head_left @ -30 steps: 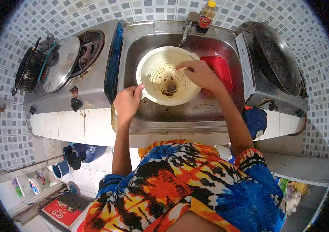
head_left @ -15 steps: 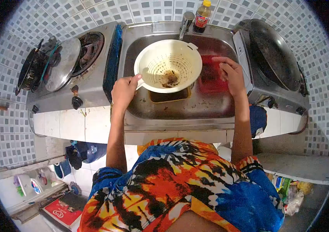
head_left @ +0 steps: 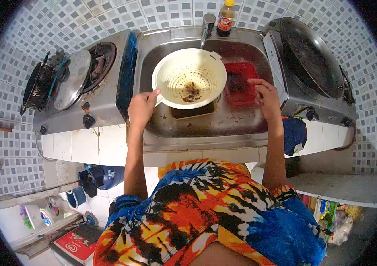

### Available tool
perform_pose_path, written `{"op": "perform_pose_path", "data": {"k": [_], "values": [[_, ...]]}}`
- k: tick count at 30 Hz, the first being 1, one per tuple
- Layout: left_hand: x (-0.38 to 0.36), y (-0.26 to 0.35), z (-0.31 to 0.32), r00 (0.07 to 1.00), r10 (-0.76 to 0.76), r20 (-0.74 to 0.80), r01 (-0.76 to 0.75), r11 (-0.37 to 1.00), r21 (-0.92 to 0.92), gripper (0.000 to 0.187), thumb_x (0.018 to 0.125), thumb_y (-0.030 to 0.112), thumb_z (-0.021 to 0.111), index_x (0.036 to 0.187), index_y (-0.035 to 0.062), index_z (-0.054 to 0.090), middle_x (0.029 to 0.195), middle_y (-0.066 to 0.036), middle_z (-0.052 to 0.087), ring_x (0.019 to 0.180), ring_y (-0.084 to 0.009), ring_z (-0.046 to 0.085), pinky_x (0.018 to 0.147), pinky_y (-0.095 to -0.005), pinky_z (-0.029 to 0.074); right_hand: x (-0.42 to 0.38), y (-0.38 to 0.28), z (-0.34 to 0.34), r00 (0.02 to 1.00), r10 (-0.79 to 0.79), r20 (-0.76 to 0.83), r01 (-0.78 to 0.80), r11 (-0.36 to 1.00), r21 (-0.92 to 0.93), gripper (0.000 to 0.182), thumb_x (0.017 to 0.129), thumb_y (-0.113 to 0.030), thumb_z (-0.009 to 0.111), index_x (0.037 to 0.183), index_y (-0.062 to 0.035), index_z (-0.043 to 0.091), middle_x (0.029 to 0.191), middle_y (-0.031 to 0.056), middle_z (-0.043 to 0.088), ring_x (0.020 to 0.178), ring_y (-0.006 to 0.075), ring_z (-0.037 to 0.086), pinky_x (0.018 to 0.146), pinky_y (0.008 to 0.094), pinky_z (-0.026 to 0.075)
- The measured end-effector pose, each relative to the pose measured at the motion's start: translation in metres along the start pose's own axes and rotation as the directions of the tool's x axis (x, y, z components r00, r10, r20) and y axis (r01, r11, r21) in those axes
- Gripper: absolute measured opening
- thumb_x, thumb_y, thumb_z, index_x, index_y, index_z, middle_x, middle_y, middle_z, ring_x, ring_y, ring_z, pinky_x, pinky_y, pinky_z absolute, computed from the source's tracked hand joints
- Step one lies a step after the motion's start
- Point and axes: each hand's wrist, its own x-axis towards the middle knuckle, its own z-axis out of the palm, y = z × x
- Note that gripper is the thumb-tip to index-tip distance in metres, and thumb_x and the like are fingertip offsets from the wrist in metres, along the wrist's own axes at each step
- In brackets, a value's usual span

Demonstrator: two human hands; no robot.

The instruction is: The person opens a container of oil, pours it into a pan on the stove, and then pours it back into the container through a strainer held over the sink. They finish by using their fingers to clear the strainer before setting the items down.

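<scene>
My left hand is closed round the handle of a cream plastic colander, thumb on top. The colander is held over the sink with its inside facing up at me; dark wet bits lie at its bottom. My right hand is at the sink's right side, index finger stretched out and the other fingers loosely bent, holding nothing visible. Its fingertips overlap the right edge of a red plastic tub in the sink. Under the colander, a dark rectangular container with a yellowish rim is partly hidden.
The steel sink has scraps on its floor. Behind it stand a faucet and a yellow-capped bottle. A stove with a pot lid is on the left; a large black wok rests on the right.
My right hand has moved slightly down and its index finger has drawn in, uncovering more of the red tub. My left hand still holds the colander. The view has shifted a little.
</scene>
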Motion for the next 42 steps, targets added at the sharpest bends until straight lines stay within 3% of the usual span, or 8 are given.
{"op": "perform_pose_path", "data": {"k": [5, 8, 16, 18, 27, 31, 37, 42], "values": [[-0.003, 0.001, 0.041, 0.987, 0.046, 0.153, 0.022, 0.910, -0.413, 0.039, 0.092, 0.037, 0.056, 0.094, 0.0005, 0.070, 0.059, -0.008, 0.062, 0.050, -0.0095, 0.057, 0.047, -0.0263, 0.045, -0.012, -0.007, -0.018, 0.998, 0.026, -0.066, -0.021, 0.997, 0.070, 0.027, 0.085, -0.005, 0.047, 0.104, 0.0000, 0.065, 0.060, -0.0063, 0.042, 0.049, 0.0023, 0.034, 0.043, 0.0190, 0.028], [-0.009, 0.023, 0.082, 0.962, 0.145, 0.231, 0.046, 0.748, -0.662, 0.034, 0.095, 0.029, 0.050, 0.102, -0.0013, 0.065, 0.074, -0.012, 0.066, 0.057, -0.0109, 0.060, 0.053, -0.0277, 0.049, -0.017, -0.012, -0.025, 0.994, 0.015, -0.104, -0.006, 0.996, 0.087, 0.027, 0.085, -0.004, 0.046, 0.105, 0.0006, 0.064, 0.060, -0.0064, 0.042, 0.049, 0.0021, 0.034, 0.044, 0.0186, 0.027], [-0.016, 0.101, 0.176, 0.929, 0.304, 0.210, -0.179, 0.866, -0.466, 0.027, 0.095, 0.016, 0.045, 0.105, -0.0026, 0.062, 0.084, -0.014, 0.065, 0.072, -0.0233, 0.062, 0.068, -0.0362, 0.049, -0.036, -0.021, -0.033, 0.979, -0.007, -0.205, 0.031, 0.993, 0.112, 0.027, 0.087, -0.004, 0.045, 0.107, 0.0028, 0.062, 0.059, -0.0043, 0.041, 0.046, 0.0040, 0.031, 0.045, 0.0194, 0.028], [-0.026, 0.114, 0.181, 0.922, 0.272, 0.276, -0.092, 0.846, -0.526, 0.024, 0.092, 0.010, 0.044, 0.104, -0.0050, 0.057, 0.094, -0.028, 0.061, 0.092, -0.0423, 0.059, 0.079, -0.0465, 0.044, -0.041, -0.019, -0.032, 0.976, 0.012, -0.218, 0.008, 0.996, 0.093, 0.027, 0.087, -0.004, 0.045, 0.107, 0.0027, 0.062, 0.059, -0.0044, 0.040, 0.046, 0.0037, 0.031, 0.045, 0.0194, 0.028], [-0.031, 0.090, 0.235, 0.901, 0.342, 0.268, -0.140, 0.812, -0.566, 0.028, 0.091, 0.010, 0.047, 0.115, -0.0030, 0.055, 0.103, -0.025, 0.062, 0.097, -0.0399, 0.059, 0.084, -0.0436, 0.045, -0.045, 0.001, -0.031, 0.975, 0.073, -0.210, -0.046, 0.990, 0.130, 0.027, 0.086, -0.002, 0.046, 0.109, 0.0024, 0.061, 0.059, -0.0045, 0.040, 0.046, 0.0037, 0.031, 0.045, 0.0202, 0.028], [-0.021, 0.094, 0.209, 0.791, 0.300, 0.533, 0.025, 0.855, -0.518, 0.033, 0.091, 0.015, 0.050, 0.118, -0.0026, 0.054, 0.110, -0.023, 0.061, 0.103, -0.0360, 0.058, 0.086, -0.0426, 0.045, -0.041, 0.004, -0.013, 0.990, 0.079, -0.119, -0.082, 0.997, -0.014, 0.029, 0.086, -0.004, 0.047, 0.112, -0.0013, 0.061, 0.061, -0.0049, 0.041, 0.048, 0.0035, 0.033, 0.045, 0.0198, 0.029], [-0.014, 0.041, 0.196, 0.857, 0.359, 0.370, 0.033, 0.678, -0.735, 0.035, 0.091, 0.021, 0.056, 0.117, -0.0024, 0.055, 0.101, -0.014, 0.063, 0.090, -0.0221, 0.061, 0.083, -0.0339, 0.049, -0.032, 0.001, 0.041, 0.971, 0.088, 0.223, 0.007, 0.921, -0.391, 0.030, 0.085, -0.010, 0.055, 0.113, -0.0066, 0.063, 0.071, -0.0019, 0.052, 0.062, 0.0065, 0.046, 0.057, 0.0220, 0.040], [-0.039, -0.002, 0.077, 0.860, 0.284, 0.425, 0.237, 0.514, -0.824, 0.033, 0.095, 0.022, 0.054, 0.121, 0.0019, 0.055, 0.101, -0.008, 0.064, 0.092, -0.0145, 0.061, 0.082, -0.0288, 0.049, -0.027, -0.047, 0.085, 0.753, 0.190, 0.630, 0.024, 0.949, -0.315, 0.033, 0.087, -0.019, 0.059, 0.116, -0.0047, 0.061, 0.076, -0.0001, 0.057, 0.066, 0.0076, 0.050, 0.062, 0.0238, 0.043]]}}
